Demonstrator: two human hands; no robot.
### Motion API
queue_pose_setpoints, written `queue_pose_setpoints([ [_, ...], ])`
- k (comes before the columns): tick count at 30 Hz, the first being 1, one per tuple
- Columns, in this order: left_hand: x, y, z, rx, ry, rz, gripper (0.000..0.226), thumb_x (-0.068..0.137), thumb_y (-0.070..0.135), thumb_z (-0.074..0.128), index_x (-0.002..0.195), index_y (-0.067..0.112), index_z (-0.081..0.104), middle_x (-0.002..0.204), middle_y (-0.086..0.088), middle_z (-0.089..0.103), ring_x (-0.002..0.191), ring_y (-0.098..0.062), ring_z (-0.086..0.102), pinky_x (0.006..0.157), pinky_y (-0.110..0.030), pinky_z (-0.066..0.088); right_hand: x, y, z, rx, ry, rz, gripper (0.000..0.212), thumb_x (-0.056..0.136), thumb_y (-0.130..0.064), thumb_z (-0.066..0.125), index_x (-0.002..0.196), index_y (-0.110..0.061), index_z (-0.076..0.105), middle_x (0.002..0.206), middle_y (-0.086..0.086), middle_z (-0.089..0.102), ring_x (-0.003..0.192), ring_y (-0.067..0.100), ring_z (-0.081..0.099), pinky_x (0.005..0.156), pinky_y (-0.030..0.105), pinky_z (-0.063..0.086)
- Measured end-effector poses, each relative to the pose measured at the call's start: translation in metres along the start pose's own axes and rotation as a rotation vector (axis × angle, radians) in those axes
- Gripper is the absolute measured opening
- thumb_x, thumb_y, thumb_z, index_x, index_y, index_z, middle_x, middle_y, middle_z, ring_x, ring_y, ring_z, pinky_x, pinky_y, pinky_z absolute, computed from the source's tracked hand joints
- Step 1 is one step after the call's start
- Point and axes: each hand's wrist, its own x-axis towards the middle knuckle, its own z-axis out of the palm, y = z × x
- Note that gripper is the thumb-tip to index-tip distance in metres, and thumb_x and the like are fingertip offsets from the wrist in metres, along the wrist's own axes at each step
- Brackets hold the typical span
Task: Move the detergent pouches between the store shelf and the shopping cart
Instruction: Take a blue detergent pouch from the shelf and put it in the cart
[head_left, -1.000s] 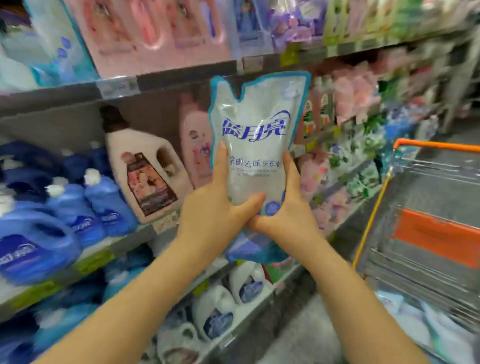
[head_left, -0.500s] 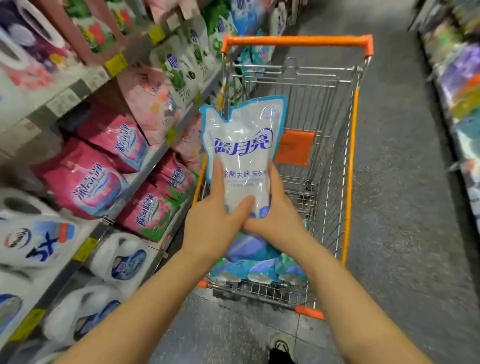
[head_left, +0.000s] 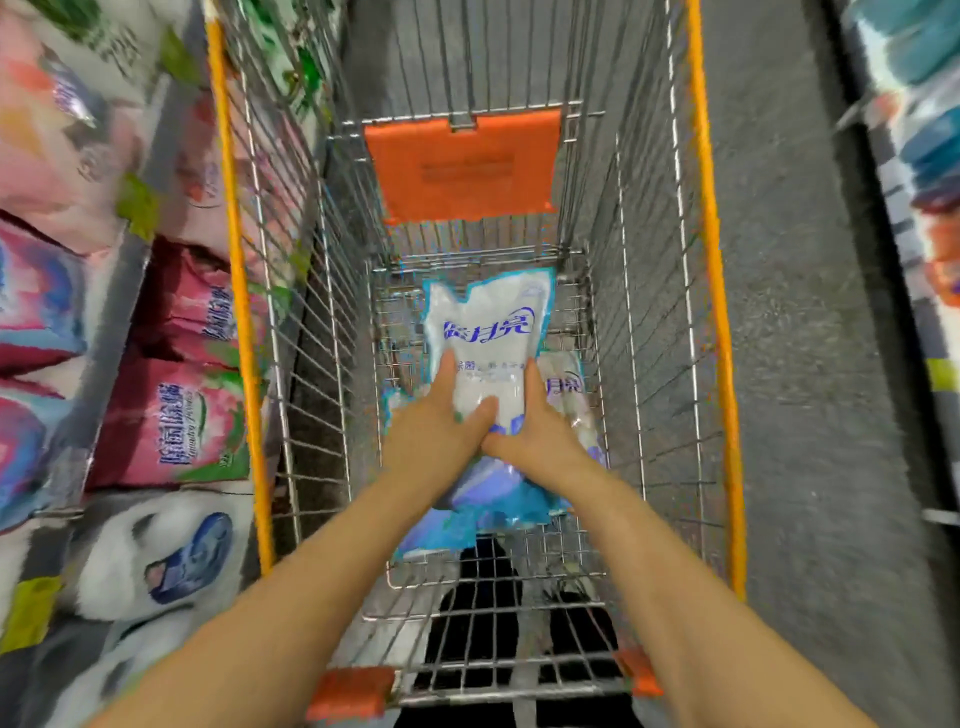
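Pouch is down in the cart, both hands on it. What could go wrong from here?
The left hand and right hand grip only the lower end of the held pouch, so its top could flop. Released here, it may slide off the pouches already lying in the cart.

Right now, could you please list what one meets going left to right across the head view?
Pink shelf pouches → cart's left orange rail → held detergent pouch → cart's right orange rail → grey floor.
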Motion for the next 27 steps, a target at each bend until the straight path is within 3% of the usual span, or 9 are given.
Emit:
queue_pose_setpoints([
  [1, 0.008, -0.002, 0.007, 0.025, -0.032, 0.001, 0.072, 0.092, 0.050, 0.043, 0.150, 0.031, 0.003, 0.124, -0.020, 0.059, 0.111, -0.034, 0.056, 0.084, -0.033, 0.040, 0.006, 0.005, 0.000, 0.019, 0.005, 0.027, 0.105, 0.072, -0.014, 0.075, 0.149, -0.017, 0.004, 0.125, -0.007, 0.052, 0.108, 0.009, 0.052, 0.077, 0.003, 0.041],
  [4, 0.038, -0.015, 0.037, 0.059, -0.163, -0.025, 0.066, 0.094, 0.051, 0.040, 0.150, 0.032, 0.011, 0.131, -0.017, 0.054, 0.118, -0.032, 0.052, 0.091, -0.032, 0.038, 0.032, 0.033, 0.003, 0.072, -0.005, 0.101, 0.084, 0.079, 0.005, 0.068, 0.144, -0.011, 0.017, 0.124, -0.003, 0.052, 0.104, 0.009, 0.049, 0.069, -0.001, 0.038],
  [7, 0.054, -0.031, 0.065, 0.033, -0.284, -0.053, 0.065, 0.093, 0.051, 0.041, 0.149, 0.032, 0.014, 0.135, -0.015, 0.053, 0.123, -0.030, 0.049, 0.095, -0.032, 0.036, 0.047, 0.063, 0.009, 0.017, -0.032, 0.213, 0.086, 0.081, -0.004, 0.069, 0.145, -0.014, 0.014, 0.126, -0.004, 0.051, 0.105, 0.010, 0.049, 0.063, 0.004, 0.039],
  [11, 0.055, -0.051, 0.093, -0.019, -0.347, -0.088, 0.066, 0.094, 0.045, 0.044, 0.150, 0.029, 0.012, 0.140, -0.014, 0.048, 0.125, -0.030, 0.047, 0.095, -0.030, 0.037, 0.054, 0.092, 0.019, -0.067, -0.028, 0.309, 0.104, 0.079, -0.011, 0.072, 0.150, -0.013, -0.003, 0.132, -0.002, 0.047, 0.117, 0.012, 0.047, 0.077, 0.012, 0.032],
  [14, 0.053, -0.063, 0.106, -0.069, -0.390, -0.125, 0.072, 0.094, 0.044, 0.046, 0.150, 0.029, 0.004, 0.137, -0.023, 0.044, 0.124, -0.033, 0.047, 0.097, -0.032, 0.036, 0.050, 0.109, 0.032, -0.022, 0.062, 0.291, 0.108, 0.071, -0.012, 0.079, 0.150, -0.018, 0.007, 0.137, 0.006, 0.047, 0.121, 0.015, 0.048, 0.091, 0.017, 0.036],
  [17, 0.050, -0.071, 0.109, -0.072, -0.405, -0.179, 0.074, 0.093, 0.045, 0.047, 0.149, 0.033, -0.001, 0.131, -0.027, 0.042, 0.119, -0.035, 0.049, 0.096, -0.031, 0.036, 0.043, 0.117, 0.040, 0.007, 0.145, 0.316, 0.111, 0.060, -0.026, 0.082, 0.149, -0.023, 0.015, 0.127, 0.006, 0.049, 0.118, 0.019, 0.048, 0.103, 0.030, 0.038],
  [21, 0.043, -0.071, 0.097, -0.050, -0.362, -0.170, 0.069, 0.094, 0.044, 0.046, 0.150, 0.030, 0.007, 0.127, -0.024, 0.040, 0.113, -0.037, 0.050, 0.095, -0.030, 0.036, 0.041, 0.111, 0.036, -0.093, 0.178, 0.373, 0.089, 0.077, -0.024, 0.074, 0.147, -0.017, 0.020, 0.124, 0.007, 0.047, 0.117, 0.024, 0.049, 0.098, 0.030, 0.037],
  [24, 0.038, -0.065, 0.085, -0.061, -0.272, -0.177, 0.057, 0.095, 0.039, 0.045, 0.146, 0.022, 0.026, 0.131, -0.023, 0.042, 0.118, -0.035, 0.047, 0.096, -0.031, 0.035, 0.039, 0.098, 0.027, -0.249, 0.190, 0.431, 0.059, 0.084, -0.021, 0.062, 0.135, -0.012, 0.036, 0.128, 0.016, 0.050, 0.116, 0.032, 0.052, 0.090, 0.032, 0.040],
  [27, 0.030, -0.054, 0.072, -0.088, -0.190, -0.153, 0.049, 0.095, 0.037, 0.046, 0.139, 0.014, 0.043, 0.132, -0.020, 0.050, 0.121, -0.031, 0.048, 0.097, -0.031, 0.035, 0.033, 0.079, 0.019, -0.281, 0.204, 0.374, 0.050, 0.087, -0.019, 0.059, 0.134, -0.008, 0.043, 0.129, 0.018, 0.051, 0.116, 0.031, 0.053, 0.090, 0.030, 0.040],
])
